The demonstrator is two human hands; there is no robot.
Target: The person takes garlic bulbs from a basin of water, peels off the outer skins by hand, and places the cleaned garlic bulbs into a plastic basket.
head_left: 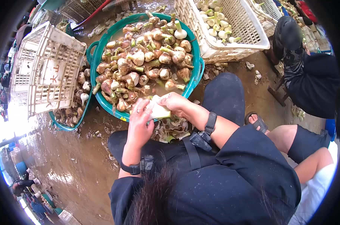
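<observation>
Between my two hands is a pale garlic bulb (158, 111) with a cut green stem, held over the near rim of a green tub (200, 71). My left hand (140, 114) is closed around its left side, the fingers on top. The fingers of my right hand (173, 102) pinch the bulb's upper right side; the fingertips are partly hidden. Just beyond, the tub holds many unpeeled garlic bulbs (132, 80) with brown skins and short stems, and a cleaner white bulb (180, 33) lies near its far edge.
A white crate (237, 47) of peeled garlic stands at the back right. Another white crate (61, 71) leans at the left over a second tub of garlic. Torn skins (173, 130) lie below my hands. Other people sit close on my right. The floor (65, 161) looks wet.
</observation>
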